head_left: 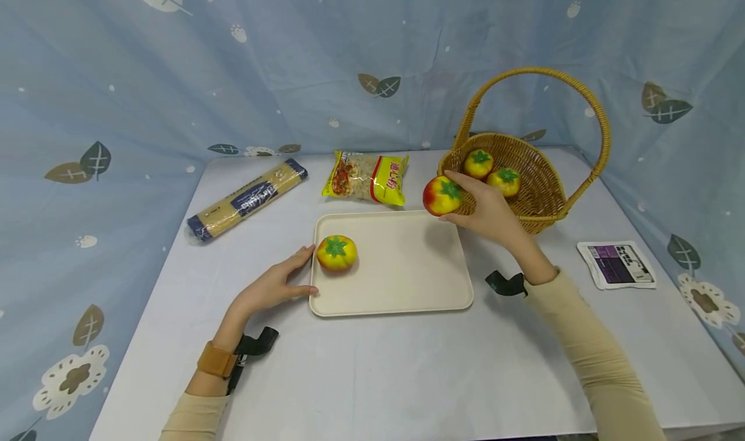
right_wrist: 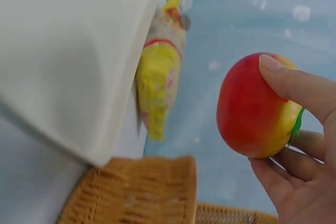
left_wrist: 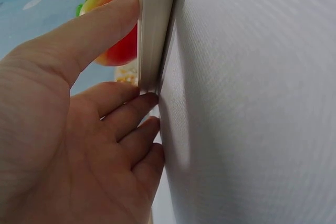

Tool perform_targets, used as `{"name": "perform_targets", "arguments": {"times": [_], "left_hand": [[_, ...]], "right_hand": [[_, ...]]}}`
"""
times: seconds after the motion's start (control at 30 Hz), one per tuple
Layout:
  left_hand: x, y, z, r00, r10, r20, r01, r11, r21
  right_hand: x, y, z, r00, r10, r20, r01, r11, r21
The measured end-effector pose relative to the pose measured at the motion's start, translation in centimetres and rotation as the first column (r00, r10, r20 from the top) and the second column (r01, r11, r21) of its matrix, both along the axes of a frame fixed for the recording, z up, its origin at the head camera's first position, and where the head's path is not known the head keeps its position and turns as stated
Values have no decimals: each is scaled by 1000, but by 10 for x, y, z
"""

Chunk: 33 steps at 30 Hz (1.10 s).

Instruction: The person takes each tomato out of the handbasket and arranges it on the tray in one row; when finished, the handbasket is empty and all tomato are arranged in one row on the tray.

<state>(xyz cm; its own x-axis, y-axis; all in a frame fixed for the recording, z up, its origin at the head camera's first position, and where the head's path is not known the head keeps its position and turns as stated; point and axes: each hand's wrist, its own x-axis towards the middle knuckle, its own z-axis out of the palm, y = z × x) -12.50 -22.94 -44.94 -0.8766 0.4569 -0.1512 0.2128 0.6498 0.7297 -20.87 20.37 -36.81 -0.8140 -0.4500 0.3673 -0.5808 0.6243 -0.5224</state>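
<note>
My right hand (head_left: 485, 208) pinches a red-and-yellow toy persimmon (head_left: 441, 196) with a green leafy top, between thumb and fingers. It is held up between the wicker basket (head_left: 538, 176) and the beige tray (head_left: 407, 266); the right wrist view shows the persimmon's red underside (right_wrist: 247, 108). Another persimmon (head_left: 336, 253) sits at the tray's left end. Beside it my left hand (head_left: 273, 286) touches the tray's left edge, fingers and thumb extended. In the left wrist view the thumb (left_wrist: 100, 30) lies against the tray's rim (left_wrist: 155, 30). Two more persimmons (head_left: 478, 164) lie in the basket.
A bag of noodles (head_left: 367, 177) with yellow ends lies behind the tray. Left of it is a long pack of dry noodles (head_left: 247, 200). A flat white-and-purple packet (head_left: 617, 264) rests at the right. The basket's tall handle (head_left: 602, 130) arches above it.
</note>
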Motion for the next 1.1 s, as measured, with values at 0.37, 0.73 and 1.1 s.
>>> {"name": "perform_targets", "arguments": {"times": [0.37,0.73,1.1], "left_hand": [[-1,0,0,1000,5,3,-5,1000,-3],[-1,0,1,1000,10,7,-10,1000,-7],[-1,-1,-1,1000,1,-2,-1,1000,-2]], "right_hand": [[8,-28,-13,991,134,20,-134,990,33],[15,-54,-26,967,245,71,-250,966,70],[21,-74,-34,949,300,96,-309,947,89]]}}
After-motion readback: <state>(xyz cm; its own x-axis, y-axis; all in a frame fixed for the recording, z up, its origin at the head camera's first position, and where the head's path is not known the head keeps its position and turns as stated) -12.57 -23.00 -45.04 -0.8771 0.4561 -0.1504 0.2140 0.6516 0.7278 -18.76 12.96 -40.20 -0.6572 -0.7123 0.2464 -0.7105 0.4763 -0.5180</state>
